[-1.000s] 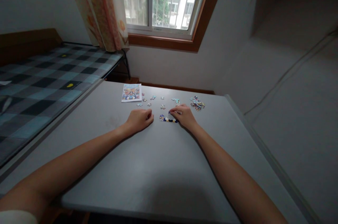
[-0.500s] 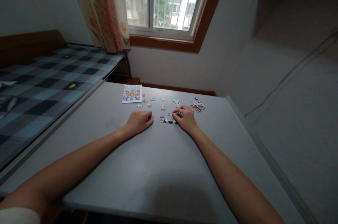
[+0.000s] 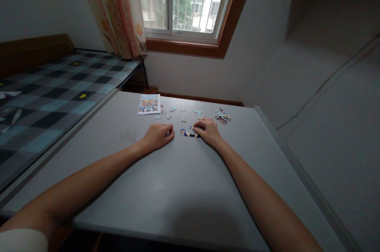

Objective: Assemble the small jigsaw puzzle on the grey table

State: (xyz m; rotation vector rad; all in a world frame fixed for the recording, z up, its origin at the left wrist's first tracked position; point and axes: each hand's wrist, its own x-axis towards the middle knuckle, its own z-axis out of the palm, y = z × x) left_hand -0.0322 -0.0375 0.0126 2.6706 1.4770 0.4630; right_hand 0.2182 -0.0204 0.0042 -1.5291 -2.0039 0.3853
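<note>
A short joined strip of puzzle pieces [image 3: 188, 134] lies on the grey table [image 3: 178, 188]. My right hand [image 3: 208, 130] rests at the strip's right end, fingers curled and pinching a small puzzle piece against it. Left of the strip, my left hand [image 3: 158, 135] lies on the table in a loose fist, and whether it holds anything is hidden. A small picture card [image 3: 149, 104] lies further back on the left. Loose pieces [image 3: 182, 119] are scattered behind the hands, and a pile of pieces [image 3: 222, 117] sits at the back right.
A bed with a checked cover [image 3: 53, 101] runs along the table's left edge. Behind the table is a window [image 3: 184, 2] with a curtain [image 3: 115, 10]. A wall [image 3: 326, 85] stands close on the right.
My right hand has shifted a little over the right end of the strip. The left hand has stayed in place. The view has drifted slightly.
</note>
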